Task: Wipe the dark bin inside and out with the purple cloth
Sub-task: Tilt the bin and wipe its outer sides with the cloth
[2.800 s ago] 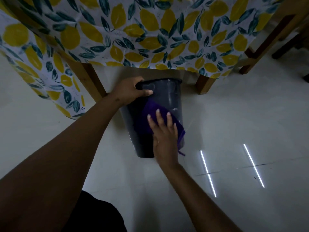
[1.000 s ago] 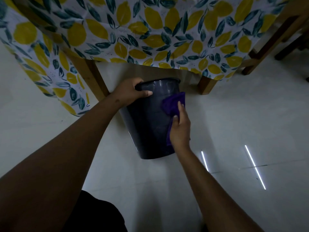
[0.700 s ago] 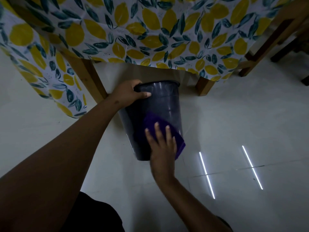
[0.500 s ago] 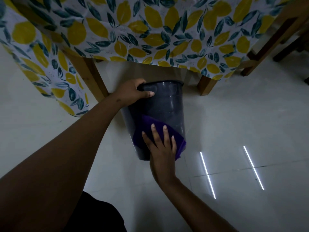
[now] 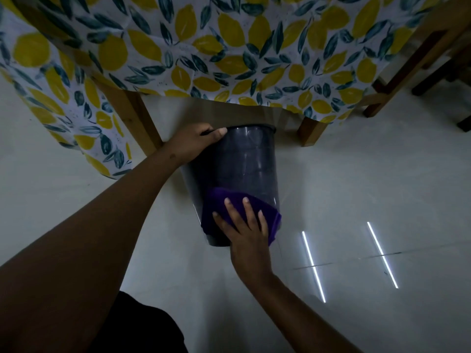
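View from a head-worn camera, looking down at a pale tiled floor (image 5: 356, 174) in dim light. A dark bin (image 5: 244, 169) stands on the floor just in front of a wooden table, tilted w/ its open top leaning away from the person toward the table. The left hand (image 5: 193, 143) is clamped on the bin's rim at its upper left edge, thumb lying along the rim, other fingers curled out of sight. The right hand (image 5: 244, 230) lies flat, fingers spread apart, pressing a purple cloth (image 5: 219, 212) against the lower outside wall of the bin, near the base; the cloth sits between palm and bin, its edges showing above and to both sides of the fingers. A tablecloth (image 5: 204, 52) printed w/ yellow lemons and dark green leaves hangs over the table edge above the bin, w/ wooden table legs (image 5: 135, 118) to the bin's left and right. Two bright light streaks (image 5: 313, 266) reflect off the floor, right of the bin. Dark clothing at bottom left of frame.
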`<state>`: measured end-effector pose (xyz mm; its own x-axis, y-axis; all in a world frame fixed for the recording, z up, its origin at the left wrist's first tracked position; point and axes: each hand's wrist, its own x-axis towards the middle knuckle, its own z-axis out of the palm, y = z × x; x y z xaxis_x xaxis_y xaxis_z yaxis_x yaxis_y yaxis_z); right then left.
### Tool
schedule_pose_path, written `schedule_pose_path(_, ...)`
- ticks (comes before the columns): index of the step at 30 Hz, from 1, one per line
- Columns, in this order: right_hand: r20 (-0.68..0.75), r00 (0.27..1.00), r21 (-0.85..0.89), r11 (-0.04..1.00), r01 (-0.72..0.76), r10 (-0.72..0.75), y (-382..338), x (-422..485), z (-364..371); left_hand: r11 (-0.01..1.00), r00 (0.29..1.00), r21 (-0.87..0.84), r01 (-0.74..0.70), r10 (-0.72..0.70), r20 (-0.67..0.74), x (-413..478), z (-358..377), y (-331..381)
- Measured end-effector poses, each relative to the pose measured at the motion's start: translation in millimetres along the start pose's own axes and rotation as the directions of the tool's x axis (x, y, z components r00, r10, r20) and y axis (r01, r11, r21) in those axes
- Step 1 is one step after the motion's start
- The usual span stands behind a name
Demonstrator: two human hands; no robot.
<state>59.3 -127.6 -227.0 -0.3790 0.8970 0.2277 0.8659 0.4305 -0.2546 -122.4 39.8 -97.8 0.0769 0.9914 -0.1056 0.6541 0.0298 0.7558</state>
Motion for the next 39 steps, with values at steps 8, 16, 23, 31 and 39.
schedule_pose_path(8,0.008,0.864,0.673,0.636,-0.377,0.504,41.5,95.2,-38.6,0.997,0.998,-0.069,0.044,-0.047,-0.041,-0.1,0.4,-13.0)
schedule_pose_path(16,-0.038,0.986,0.182,0.971,-0.156,0.165,2.2,33.6,-21.5,0.998,1.0,-0.06,0.018,-0.019,-0.022,1.7,2.9,-13.5)
schedule_pose_path(23,0.051,0.987,0.008,0.988,0.154,-0.154,4.6,21.6,-13.5,0.998,1.0,-0.062,0.019,-0.02,-0.015,5.4,4.3,-15.0)
schedule_pose_path(31,-0.026,0.912,0.478,0.807,-0.348,0.408,34.1,83.7,-34.6,0.996,0.999,-0.079,0.032,-0.034,-0.017,5.0,10.2,-9.7)
schedule_pose_path(39,0.044,0.997,0.026,0.998,0.059,-0.06,2.5,29.8,-21.0,0.998,0.998,-0.033,0.049,-0.05,-0.038,6.1,5.8,-18.7)
